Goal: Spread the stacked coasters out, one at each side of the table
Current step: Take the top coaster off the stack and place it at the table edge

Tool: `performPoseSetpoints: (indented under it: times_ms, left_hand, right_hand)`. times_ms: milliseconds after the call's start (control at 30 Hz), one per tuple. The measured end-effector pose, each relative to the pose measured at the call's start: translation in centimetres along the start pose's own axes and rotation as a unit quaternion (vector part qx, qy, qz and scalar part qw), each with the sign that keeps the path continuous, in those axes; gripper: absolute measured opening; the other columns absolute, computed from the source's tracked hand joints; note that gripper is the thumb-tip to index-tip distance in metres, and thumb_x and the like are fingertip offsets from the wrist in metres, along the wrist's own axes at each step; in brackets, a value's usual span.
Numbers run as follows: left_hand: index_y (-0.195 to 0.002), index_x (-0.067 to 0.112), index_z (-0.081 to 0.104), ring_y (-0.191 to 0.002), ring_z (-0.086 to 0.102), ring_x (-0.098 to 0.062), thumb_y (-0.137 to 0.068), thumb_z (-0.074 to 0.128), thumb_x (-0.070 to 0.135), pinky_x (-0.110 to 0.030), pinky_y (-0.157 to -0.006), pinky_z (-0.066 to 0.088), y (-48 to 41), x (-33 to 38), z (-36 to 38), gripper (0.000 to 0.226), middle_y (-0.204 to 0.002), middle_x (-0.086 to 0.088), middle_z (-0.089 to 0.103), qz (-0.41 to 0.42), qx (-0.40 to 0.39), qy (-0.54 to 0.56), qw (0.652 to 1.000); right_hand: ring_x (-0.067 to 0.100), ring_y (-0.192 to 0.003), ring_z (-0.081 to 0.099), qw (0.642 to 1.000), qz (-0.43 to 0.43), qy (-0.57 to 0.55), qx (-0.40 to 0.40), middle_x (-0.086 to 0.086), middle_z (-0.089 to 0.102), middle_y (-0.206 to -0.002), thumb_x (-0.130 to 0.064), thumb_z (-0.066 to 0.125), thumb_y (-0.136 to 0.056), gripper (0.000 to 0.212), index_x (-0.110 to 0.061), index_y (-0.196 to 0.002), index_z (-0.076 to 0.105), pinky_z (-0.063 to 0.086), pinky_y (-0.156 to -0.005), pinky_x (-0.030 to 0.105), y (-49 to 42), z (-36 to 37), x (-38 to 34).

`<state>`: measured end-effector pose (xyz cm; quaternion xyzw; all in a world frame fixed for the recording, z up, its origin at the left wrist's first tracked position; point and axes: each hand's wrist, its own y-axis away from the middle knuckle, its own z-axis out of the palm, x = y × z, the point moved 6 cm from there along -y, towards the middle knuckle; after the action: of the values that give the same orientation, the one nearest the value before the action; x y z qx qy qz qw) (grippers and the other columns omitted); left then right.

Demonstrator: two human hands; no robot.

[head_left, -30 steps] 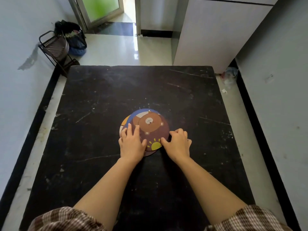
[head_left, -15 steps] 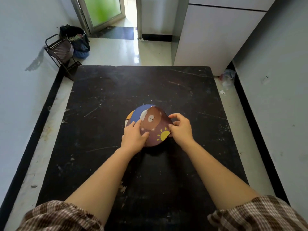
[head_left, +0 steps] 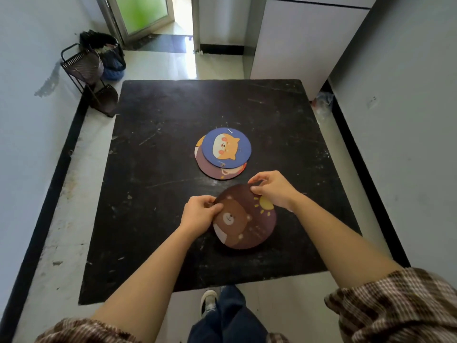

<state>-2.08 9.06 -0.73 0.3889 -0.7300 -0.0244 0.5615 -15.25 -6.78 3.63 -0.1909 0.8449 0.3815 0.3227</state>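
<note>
A brown bear coaster (head_left: 247, 219) with a yellow sun is held over the near half of the black table (head_left: 153, 194), tilted. My left hand (head_left: 199, 215) pinches its left rim and my right hand (head_left: 273, 189) pinches its far right rim. Behind it, at the table's middle, lies the rest of the stack: a blue coaster with an orange dog (head_left: 226, 147) on top, a purple-brown coaster (head_left: 212, 170) under it, and an orange-white edge of another coaster (head_left: 198, 146) peeking out at the left.
A black wire rack (head_left: 85, 70) and a dark bin over a blue basket (head_left: 111, 60) stand on the floor past the table's far left corner. A white cabinet (head_left: 296, 40) is beyond the far right corner. Walls run close along both sides. My shoe (head_left: 209, 302) is below the near edge.
Both hands lifted the brown bear coaster off the stack and drew it toward the near side, uncovering the blue dog coaster. The camera pulled back.
</note>
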Motion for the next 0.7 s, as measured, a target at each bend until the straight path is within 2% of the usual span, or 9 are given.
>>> performPoseSetpoints:
  times_ms: [100,200,267,333,400,467,567,633,700]
  left_hand:
    - [-0.089,0.015,0.076,-0.078,0.070,-0.017,-0.082,0.069,0.016,-0.038,-0.078,0.057,1.7,-3.0,0.5,0.010,-0.079,0.000,0.075,-0.052,0.016,0.076,0.996]
    - [-0.094,0.011,0.076,-0.079,0.071,-0.018,-0.083,0.069,0.014,-0.036,-0.073,0.057,2.9,-6.1,1.2,0.013,-0.080,-0.001,0.075,-0.112,0.033,0.142,0.983]
    - [-0.098,0.010,0.074,-0.080,0.071,-0.020,-0.083,0.069,0.012,-0.035,-0.071,0.058,3.6,-7.8,1.5,0.016,-0.084,-0.004,0.075,-0.152,0.045,0.174,0.972]
    - [-0.103,0.010,0.072,-0.084,0.071,-0.023,-0.084,0.068,0.013,-0.040,-0.077,0.059,4.1,-8.9,1.8,0.020,-0.088,-0.006,0.075,-0.169,0.053,0.183,0.967]
    - [-0.104,0.012,0.072,-0.087,0.070,-0.024,-0.086,0.065,0.015,-0.044,-0.081,0.058,4.6,-9.2,2.0,0.019,-0.088,-0.004,0.075,-0.167,0.059,0.169,0.970]
    - [-0.110,0.013,0.070,-0.094,0.067,-0.024,-0.089,0.061,0.018,-0.045,-0.085,0.056,4.8,-9.2,2.0,0.024,-0.097,-0.004,0.074,-0.159,0.067,0.131,0.976]
    - [-0.117,0.014,0.066,-0.099,0.063,-0.020,-0.090,0.057,0.017,-0.041,-0.091,0.053,5.3,-8.8,1.9,0.028,-0.110,-0.004,0.071,-0.147,0.078,0.065,0.984]
    - [-0.117,0.015,0.066,-0.092,0.062,-0.016,-0.088,0.061,0.016,-0.033,-0.086,0.052,5.7,-8.5,1.7,0.029,-0.104,-0.002,0.072,-0.139,0.094,0.031,0.985]
    - [-0.115,0.017,0.066,-0.083,0.062,-0.014,-0.084,0.067,0.016,-0.030,-0.077,0.049,6.1,-8.4,1.3,0.031,-0.089,0.000,0.072,-0.137,0.118,0.011,0.984]
  right_hand:
    - [0.024,-0.085,0.065,0.998,0.018,-0.020,0.057,0.012,0.070,-0.091,-0.019,0.072,-0.079,0.020,-0.009,-0.096,0.069,0.051,-0.078,0.036,1.0,1.2,1.9]
    - [0.023,-0.092,0.061,0.997,0.042,-0.023,0.058,0.010,0.065,-0.100,-0.023,0.072,-0.079,0.034,-0.010,-0.109,0.063,0.047,-0.079,0.032,1.9,2.7,3.8]
    - [0.023,-0.099,0.059,0.995,0.074,-0.001,0.061,0.008,0.063,-0.106,-0.023,0.072,-0.078,0.043,-0.011,-0.118,0.059,0.045,-0.082,0.032,2.7,3.4,5.5]
    - [0.025,-0.101,0.059,0.990,0.117,-0.004,0.080,0.010,0.064,-0.108,-0.019,0.072,-0.077,0.043,-0.009,-0.117,0.059,0.044,-0.083,0.032,3.7,3.8,7.4]
    - [0.028,-0.100,0.060,0.981,0.161,-0.034,0.099,0.014,0.065,-0.108,-0.015,0.071,-0.077,0.039,-0.005,-0.113,0.061,0.046,-0.085,0.036,4.6,4.3,9.2]
    - [0.028,-0.094,0.061,0.970,0.198,-0.089,0.105,0.018,0.065,-0.105,-0.012,0.068,-0.079,0.034,-0.003,-0.112,0.061,0.049,-0.085,0.041,5.4,5.1,10.5]
    - [0.023,-0.086,0.062,0.956,0.222,-0.165,0.097,0.014,0.064,-0.100,-0.010,0.064,-0.083,0.026,-0.004,-0.108,0.059,0.054,-0.078,0.039,6.2,6.4,11.0]
    - [0.024,-0.089,0.062,0.952,0.222,-0.181,0.105,0.012,0.063,-0.098,-0.009,0.064,-0.083,0.019,-0.009,-0.101,0.059,0.055,-0.076,0.036,6.5,6.8,11.0]
    - [0.024,-0.088,0.061,0.951,0.222,-0.184,0.113,0.010,0.062,-0.093,-0.009,0.065,-0.083,0.008,-0.011,-0.089,0.060,0.053,-0.074,0.035,6.8,7.0,11.0]
